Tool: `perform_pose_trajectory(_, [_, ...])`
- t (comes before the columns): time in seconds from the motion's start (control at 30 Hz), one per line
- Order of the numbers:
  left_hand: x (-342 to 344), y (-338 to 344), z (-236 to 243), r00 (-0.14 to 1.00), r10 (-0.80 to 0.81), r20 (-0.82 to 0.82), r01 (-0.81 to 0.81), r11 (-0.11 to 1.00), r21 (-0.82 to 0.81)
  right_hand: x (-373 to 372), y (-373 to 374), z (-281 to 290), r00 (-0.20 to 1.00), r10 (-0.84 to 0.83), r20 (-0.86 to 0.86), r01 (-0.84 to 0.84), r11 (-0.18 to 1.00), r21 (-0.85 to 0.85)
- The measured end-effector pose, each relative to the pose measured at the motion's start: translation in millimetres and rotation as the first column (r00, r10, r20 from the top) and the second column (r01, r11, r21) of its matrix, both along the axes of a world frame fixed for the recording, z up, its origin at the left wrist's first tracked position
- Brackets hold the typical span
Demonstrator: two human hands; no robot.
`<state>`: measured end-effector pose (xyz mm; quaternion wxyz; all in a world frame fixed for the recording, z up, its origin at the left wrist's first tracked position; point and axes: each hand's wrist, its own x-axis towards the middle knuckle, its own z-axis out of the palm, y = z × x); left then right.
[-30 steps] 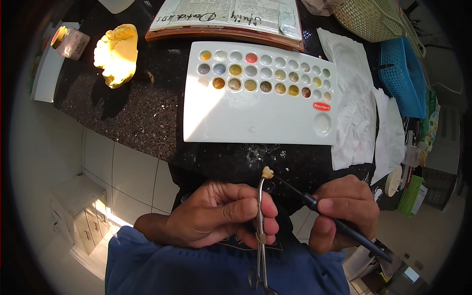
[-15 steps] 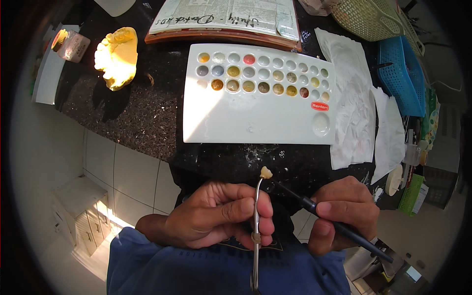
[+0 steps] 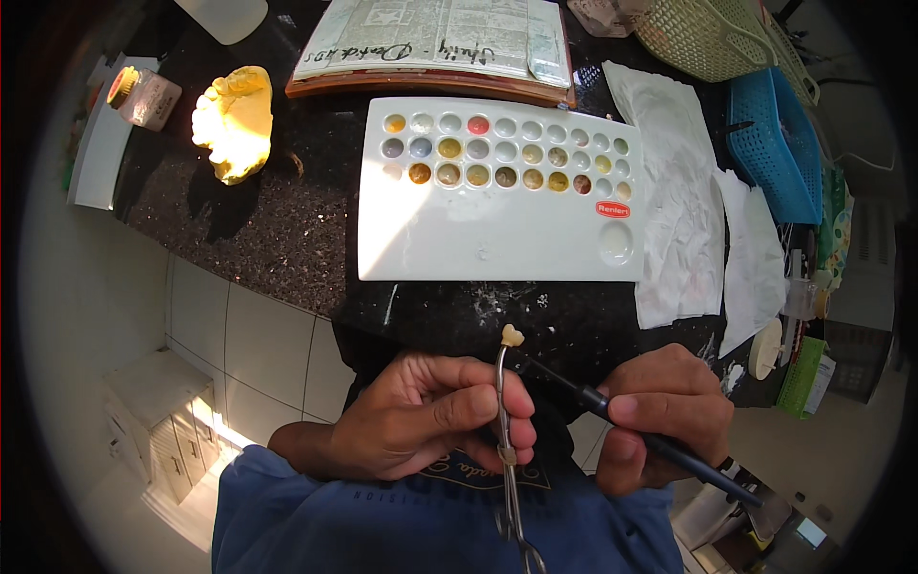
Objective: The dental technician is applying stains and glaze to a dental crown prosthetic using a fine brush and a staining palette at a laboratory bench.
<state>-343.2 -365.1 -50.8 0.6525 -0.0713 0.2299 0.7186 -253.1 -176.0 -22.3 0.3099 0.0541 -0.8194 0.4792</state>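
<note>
My left hand (image 3: pixel 421 416) is closed round a curved metal hemostat (image 3: pixel 511 478), whose ringed handles point down toward my lap. At the hemostat's upper tip sits a small cream tooth crown (image 3: pixel 513 336). Pinched in my right hand (image 3: pixel 665 407) is a slim black-handled brush (image 3: pixel 703 472). Its thin end reaches left, close below the crown; whether the two touch I cannot tell. Beyond both hands lies a white mixing palette (image 3: pixel 497 230) with rows of round wells holding yellow, brown, grey and red pastes.
Left on the dark speckled counter (image 3: pixel 277 258) stand a yellow dental cast (image 3: pixel 232 124) and a small jar (image 3: pixel 150 99). A thick book (image 3: pixel 430 53) lies behind the palette. Crumpled white paper towels (image 3: pixel 674 210) and a blue basket (image 3: pixel 775 143) are on the right.
The hemostat has turned slightly, so its handles show farther right and apart, and the crown shows another side. Both hands keep their grips, and the view has shifted a little.
</note>
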Motion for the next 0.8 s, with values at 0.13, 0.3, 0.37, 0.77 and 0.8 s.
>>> perform_pose_trajectory(0.13, [2.3,3.4,0.6,0.978,-0.01,-0.209,-0.001,0.999,-0.054,0.4,-0.5,-0.7,0.999,-0.052,-0.014,0.052,0.999,0.014])
perform_pose_trajectory(0.3, [3.0,4.0,-0.6,0.973,0.001,-0.232,-0.011,0.999,-0.043,0.5,-1.1,-1.3,0.998,-0.066,-0.008,0.066,0.997,0.029])
perform_pose_trajectory(0.37, [3.3,3.8,-1.4,0.973,0.003,-0.231,-0.013,0.999,-0.04,0.4,-1.1,-1.8,0.998,-0.063,-0.005,0.063,0.998,0.031])
perform_pose_trajectory(0.77, [4.0,3.7,-3.7,0.979,0.018,-0.202,-0.022,1.0,-0.018,3.5,1.7,1.5,1.0,0.008,0.016,-0.008,1.0,0.003])
perform_pose_trajectory(0.8, [4.1,3.5,-4.0,0.979,0.018,-0.202,-0.022,1.0,-0.018,2.9,1.8,1.3,1.0,0.011,0.016,-0.011,1.0,0.003])
